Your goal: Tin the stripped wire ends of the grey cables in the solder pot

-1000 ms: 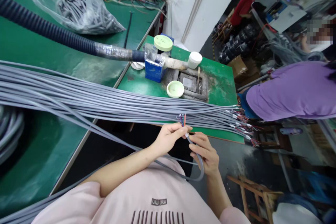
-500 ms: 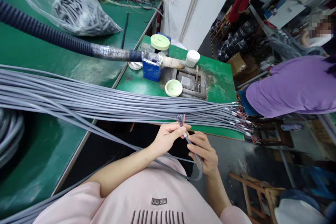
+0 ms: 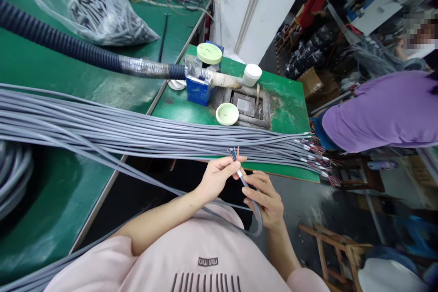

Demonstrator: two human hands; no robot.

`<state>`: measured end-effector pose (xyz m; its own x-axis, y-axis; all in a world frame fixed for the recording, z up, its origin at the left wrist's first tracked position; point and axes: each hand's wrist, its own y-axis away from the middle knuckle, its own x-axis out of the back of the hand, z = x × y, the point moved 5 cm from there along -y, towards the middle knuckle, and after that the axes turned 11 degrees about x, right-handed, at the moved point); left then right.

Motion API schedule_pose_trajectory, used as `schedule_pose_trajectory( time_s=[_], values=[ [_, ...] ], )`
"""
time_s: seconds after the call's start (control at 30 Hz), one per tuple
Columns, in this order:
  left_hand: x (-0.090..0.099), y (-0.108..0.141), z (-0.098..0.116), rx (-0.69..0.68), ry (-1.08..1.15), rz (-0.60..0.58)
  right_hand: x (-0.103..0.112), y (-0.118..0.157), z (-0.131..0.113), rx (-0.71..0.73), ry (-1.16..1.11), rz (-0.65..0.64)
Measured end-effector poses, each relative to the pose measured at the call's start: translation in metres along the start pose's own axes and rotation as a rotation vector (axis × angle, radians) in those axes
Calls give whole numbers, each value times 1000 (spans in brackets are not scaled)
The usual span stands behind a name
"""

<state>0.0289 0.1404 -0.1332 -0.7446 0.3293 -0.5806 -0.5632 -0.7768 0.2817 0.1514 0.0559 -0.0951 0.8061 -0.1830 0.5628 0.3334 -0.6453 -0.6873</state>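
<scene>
A: Start close in. What is different?

B: Very little. The left hand (image 3: 217, 177) and right hand (image 3: 268, 198) sit where they were a second ago, but the wires (image 3: 234, 153) have shifted slightly between the fingers and their tips now lean a bit more to the left.

A: Meaning what?

B: I'd judge it's one slow bit of fingerwork on the cable end, with the grip unbroken.

A: How are the fingers?

B: The left thumb and forefinger pinch the wires at their base. The right fingers curl round the cable (image 3: 259, 224) just below its white collar (image 3: 240, 173).

A: And the cable?

B: Grey and smooth, held up in front of the chest, bending in a loop below the right hand. Its wires fan out in several colours; an orange one stands upright at the right side. The rest are too fine to count.

A: Beyond it?

B: The bundle (image 3: 191, 139) of similar grey cables lies across the bench (image 3: 287, 109), then a pale dish (image 3: 227, 114), and farther off, someone in purple (image 3: 379, 112).
</scene>
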Motion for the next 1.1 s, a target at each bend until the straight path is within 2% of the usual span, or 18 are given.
schedule_pose_trajectory(
  time_s=[1.1],
  values=[
    [-1,-2,1,26,53,76,0,0,-2,-17,-10,15]
  ],
)
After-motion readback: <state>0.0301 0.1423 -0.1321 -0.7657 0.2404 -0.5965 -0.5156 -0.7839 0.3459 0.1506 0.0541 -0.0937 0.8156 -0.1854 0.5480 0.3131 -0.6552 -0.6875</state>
